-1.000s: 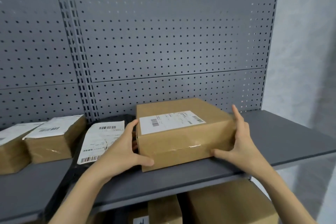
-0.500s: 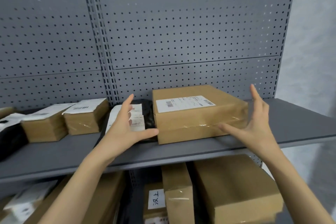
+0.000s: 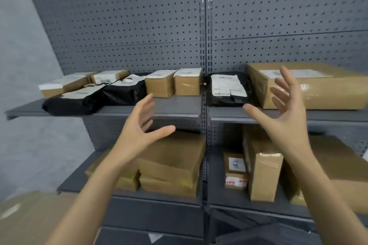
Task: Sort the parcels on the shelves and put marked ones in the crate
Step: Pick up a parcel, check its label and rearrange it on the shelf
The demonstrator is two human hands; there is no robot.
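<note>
Both hands are hanging in the air, holding nothing: the left hand [image 3: 139, 129] is spreading wide, the right hand [image 3: 286, 109] is fanning its fingers in front of the large cardboard parcel [image 3: 328, 89] lying on the upper shelf [image 3: 179, 105]. Five smaller labelled brown boxes are sitting along that grey metal shelf, among them a pair of small boxes [image 3: 173, 83] side by side, plus three glossy black poly bags, one black bag [image 3: 227, 89] just beside the big parcel. More taped cardboard boxes are crowding the lower shelf [image 3: 159, 195].
</note>
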